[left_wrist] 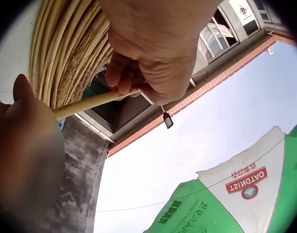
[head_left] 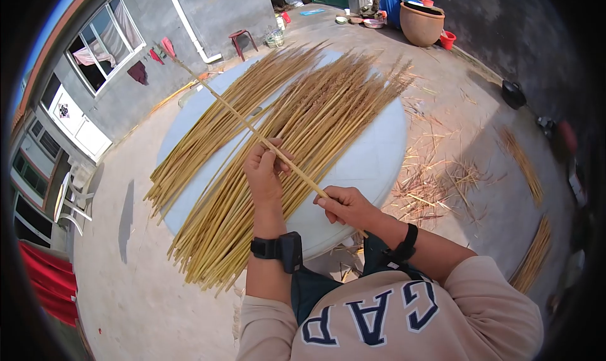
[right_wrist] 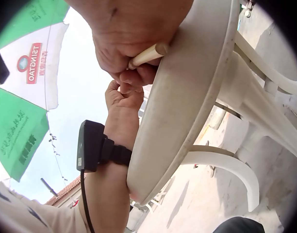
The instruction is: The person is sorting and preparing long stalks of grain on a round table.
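My left hand (head_left: 266, 166) pinches a long, thin, straw-coloured stalk (head_left: 303, 175) partway along its length. Nearer my body, my right hand (head_left: 346, 206) grips the same stalk close to its cut end (right_wrist: 158, 50), which pokes out past the fingers in the right wrist view. The stalk slants over the table, its far tip pointing to the upper left. Beneath it, a thick layer of similar stalks (head_left: 221, 225) with feathery brown heads lies across the round pale table (head_left: 375, 162). A second, thinner row of stalks (head_left: 211, 118) lies to its left.
Broken straw bits (head_left: 435, 178) litter the ground right of the table. Two stalk bundles (head_left: 522, 165) lie farther right. A big clay pot (head_left: 421, 25) and a red bucket (head_left: 447, 40) stand at the back. A white chair (head_left: 74, 200) is off to the left, a dark red stool (head_left: 243, 43) by the wall.
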Motion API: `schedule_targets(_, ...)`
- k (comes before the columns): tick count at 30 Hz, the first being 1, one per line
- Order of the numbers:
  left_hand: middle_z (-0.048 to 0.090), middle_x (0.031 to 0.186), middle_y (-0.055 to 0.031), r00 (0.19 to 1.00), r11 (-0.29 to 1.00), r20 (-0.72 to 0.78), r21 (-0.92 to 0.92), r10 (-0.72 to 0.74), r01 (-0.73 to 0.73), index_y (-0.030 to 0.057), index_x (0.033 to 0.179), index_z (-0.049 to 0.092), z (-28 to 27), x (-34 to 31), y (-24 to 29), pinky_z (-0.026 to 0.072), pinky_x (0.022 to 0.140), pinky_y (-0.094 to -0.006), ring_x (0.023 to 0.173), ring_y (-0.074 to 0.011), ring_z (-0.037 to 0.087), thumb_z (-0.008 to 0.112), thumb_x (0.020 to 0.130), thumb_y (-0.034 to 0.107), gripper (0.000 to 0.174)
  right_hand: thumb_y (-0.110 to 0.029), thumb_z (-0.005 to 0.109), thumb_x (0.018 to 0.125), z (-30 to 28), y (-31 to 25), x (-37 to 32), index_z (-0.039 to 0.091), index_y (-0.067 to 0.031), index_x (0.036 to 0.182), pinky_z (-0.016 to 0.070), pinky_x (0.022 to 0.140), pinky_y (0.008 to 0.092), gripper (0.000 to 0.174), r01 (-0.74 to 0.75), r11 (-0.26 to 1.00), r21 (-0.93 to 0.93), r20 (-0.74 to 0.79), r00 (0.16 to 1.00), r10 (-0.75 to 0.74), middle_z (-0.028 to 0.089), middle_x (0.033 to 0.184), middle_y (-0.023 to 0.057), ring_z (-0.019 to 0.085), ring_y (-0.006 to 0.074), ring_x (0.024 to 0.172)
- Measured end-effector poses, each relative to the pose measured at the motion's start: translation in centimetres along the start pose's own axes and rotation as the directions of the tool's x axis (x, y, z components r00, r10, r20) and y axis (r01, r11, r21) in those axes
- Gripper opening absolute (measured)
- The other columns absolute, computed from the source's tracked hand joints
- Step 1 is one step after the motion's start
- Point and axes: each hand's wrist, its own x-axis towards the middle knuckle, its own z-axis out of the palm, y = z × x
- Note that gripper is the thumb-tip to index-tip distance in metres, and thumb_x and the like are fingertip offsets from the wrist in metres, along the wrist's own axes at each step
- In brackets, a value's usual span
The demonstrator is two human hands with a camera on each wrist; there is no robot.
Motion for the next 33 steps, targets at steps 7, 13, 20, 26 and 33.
schedule_targets(7, 0.062, 0.066, -0.0162, 0.999, 0.999, -0.043, 0.044, -0.008, 0.01, -0.0043, 0.095, 0.056, -1.1, -0.3, 0.1, 0.0433, 0.042, -0.0223, 0.047, -0.0126, 0.053, 0.044, 0.084, 0.004, 0.018, -0.025, 0.051, 0.09, 0.2, -0.7, 0.1, 0.059, -0.0048, 0.086, 0.0313, 0.041, 0.0192, 0.022, -0.04, 0.999, -0.007, 0.004, 0.999, 0.04, 0.05, 0.053, -0.0027, 0.04, 0.0029, 0.043)
schedule_targets(13, 0.062, 0.065, -0.0149, 0.998, 1.0, -0.065, 0.03, 0.005, -0.003, -0.0035, 0.092, 0.057, -1.0, -0.3, 0.3, 0.0416, 0.04, -0.0209, 0.045, -0.0115, 0.052, 0.044, 0.08, 0.002, 0.018, -0.024, 0.048, 0.092, -0.2, -0.8, 0.2, 0.058, -0.002, 0.092, 0.0312, 0.041, 0.0173, 0.024, -0.1, 0.993, 0.064, 0.039, 0.994, 0.098, 0.051, 0.054, -0.0006, 0.039, 0.0027, 0.042)
schedule_targets(20, 0.057, 0.061, -0.0065, 0.993, 0.998, -0.114, 0.056, -0.014, 0.02, -0.0038, 0.084, 0.058, -0.8, -0.4, 0.7, 0.0374, 0.039, -0.0194, 0.043, -0.0078, 0.046, 0.046, 0.075, -0.004, 0.015, -0.021, 0.047, 0.092, -0.3, -0.7, 0.1, 0.059, -0.0034, 0.093, 0.0309, 0.04, 0.0167, 0.021, -0.075, 0.996, 0.041, 0.036, 0.997, 0.073, 0.052, 0.054, 0.0005, 0.039, 0.0021, 0.043)
schedule_targets(26, 0.061, 0.064, -0.0121, 0.996, 1.0, -0.092, 0.029, 0.012, -0.01, -0.0033, 0.084, 0.06, -1.5, -0.2, 0.4, 0.0381, 0.037, -0.0185, 0.043, -0.0105, 0.05, 0.049, 0.075, -0.002, 0.014, -0.022, 0.046, 0.092, -0.6, -0.8, 0.3, 0.057, -0.001, 0.093, 0.0317, 0.04, 0.0176, 0.024, -0.093, 0.994, 0.066, 0.08, 0.993, 0.087, 0.053, 0.055, 0.0012, 0.039, 0.003, 0.042)
schedule_targets(33, 0.056, 0.061, -0.0043, 0.993, 0.998, -0.112, -0.056, -0.028, 0.022, -0.0023, 0.079, 0.058, -1.1, -0.3, 0.7, 0.0372, 0.039, -0.0188, 0.044, -0.0083, 0.046, 0.048, 0.073, -0.004, 0.012, -0.021, 0.045, 0.092, -1.0, -1.2, 0.3, 0.058, -0.0016, 0.091, 0.0314, 0.04, 0.0168, 0.023, -0.119, 0.984, 0.129, 0.105, 0.989, 0.106, 0.054, 0.055, 0.0022, 0.039, 0.0028, 0.041)
